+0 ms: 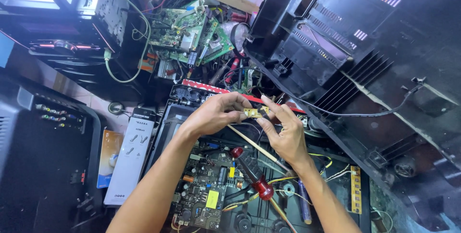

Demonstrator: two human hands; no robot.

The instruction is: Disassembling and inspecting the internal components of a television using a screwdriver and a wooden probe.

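Yellow-tan, narrow circuit strip, one in number, pinched at its two ends between the fingertips of the left hand and the right hand, above an opened chassis. Below: one red-handled screwdriver, one dark main board, one yellow button strip. Behind: two green boards. Left: one white remote.

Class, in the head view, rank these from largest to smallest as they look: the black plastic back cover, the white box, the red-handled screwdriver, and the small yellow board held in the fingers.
1. Black plastic back cover
2. White box
3. Red-handled screwdriver
4. Small yellow board
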